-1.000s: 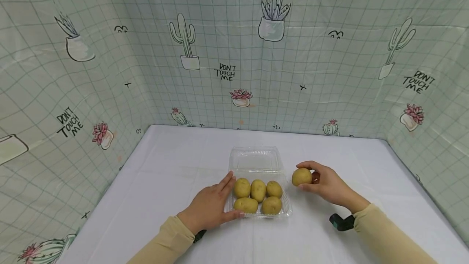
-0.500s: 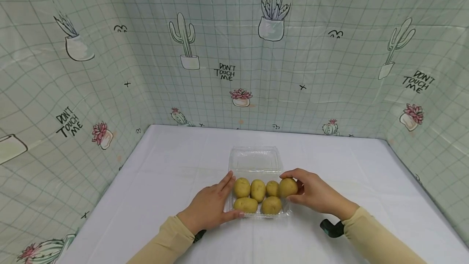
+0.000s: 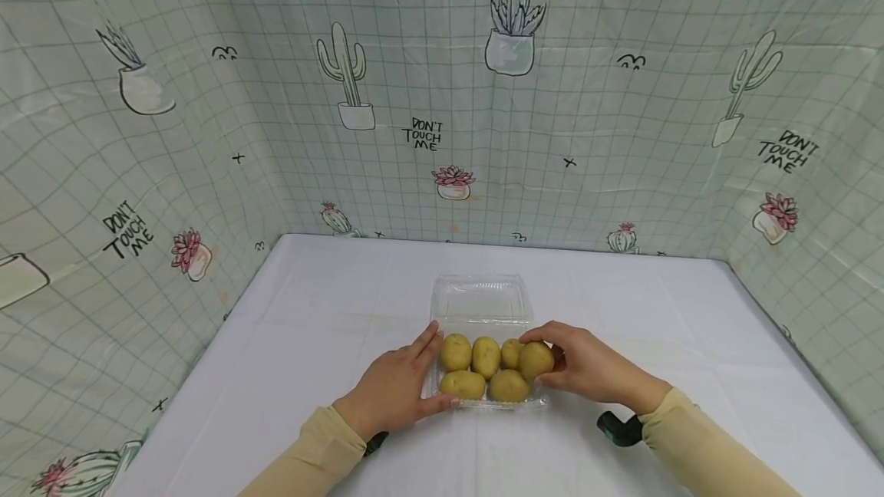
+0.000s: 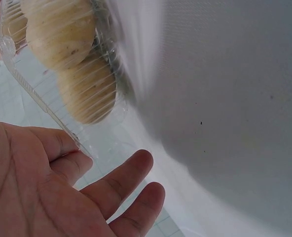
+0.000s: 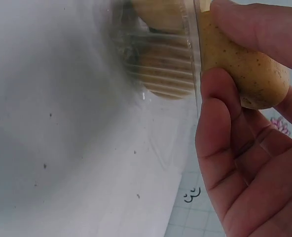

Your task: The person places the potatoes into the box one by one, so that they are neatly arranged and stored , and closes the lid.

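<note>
A clear plastic clamshell container (image 3: 481, 298) lies with its lid folded back, several yellow potatoes (image 3: 486, 357) sitting in its base. My right hand (image 3: 590, 366) grips another potato (image 3: 536, 361) between thumb and fingers at the container's right side. It overlaps a back-row potato (image 3: 511, 353) in the head view. The right wrist view has this gripped potato (image 5: 244, 64) right at the top of the ribbed wall. At the left side rests my left hand (image 3: 394, 386), fingers spread, thumb at the front corner. Two of its fingertips (image 4: 77, 163) touch the rim in the left wrist view.
A white cloth covers the table (image 3: 331, 274) around the container. Behind and at both sides hangs a gridded curtain (image 3: 400, 198) printed with cacti and lettering. A black wrist camera (image 3: 620, 429) is strapped under the right wrist.
My right hand has carried its potato leftward from beside the container to over its right part. The front-right potato has shifted slightly left. My left hand has stayed in place.
</note>
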{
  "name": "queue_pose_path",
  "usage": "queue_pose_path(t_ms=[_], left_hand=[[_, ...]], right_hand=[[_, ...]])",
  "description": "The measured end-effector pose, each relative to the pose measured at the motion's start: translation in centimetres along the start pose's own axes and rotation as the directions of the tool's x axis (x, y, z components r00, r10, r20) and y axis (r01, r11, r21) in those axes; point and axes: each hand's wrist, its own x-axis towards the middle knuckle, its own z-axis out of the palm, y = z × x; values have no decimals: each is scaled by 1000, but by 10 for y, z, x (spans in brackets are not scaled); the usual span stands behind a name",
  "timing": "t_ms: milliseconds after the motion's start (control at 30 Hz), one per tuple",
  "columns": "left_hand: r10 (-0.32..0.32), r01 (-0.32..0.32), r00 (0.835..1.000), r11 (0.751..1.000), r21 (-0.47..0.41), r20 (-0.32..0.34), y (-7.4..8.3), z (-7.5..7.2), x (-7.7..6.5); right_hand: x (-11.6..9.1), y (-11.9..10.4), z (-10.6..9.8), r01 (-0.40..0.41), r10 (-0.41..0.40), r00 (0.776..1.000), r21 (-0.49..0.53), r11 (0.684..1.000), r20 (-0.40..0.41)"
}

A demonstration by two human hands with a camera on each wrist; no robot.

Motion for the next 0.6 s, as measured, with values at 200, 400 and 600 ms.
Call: queue_pose_path(t_ms=[200, 400, 600], left_hand=[[-3, 3, 1000, 1000, -2, 1, 0, 0, 0], [-9, 9, 1000, 1000, -3, 7, 0, -1, 0], [-12, 12, 1000, 1000, -5, 15, 1, -2, 0]], right_hand=[[2, -2, 3, -13, 14, 999, -31, 999, 33], [1, -3, 3, -9, 10, 1000, -51, 999, 19], [-1, -5, 3, -84, 84, 996, -1, 996, 32]])
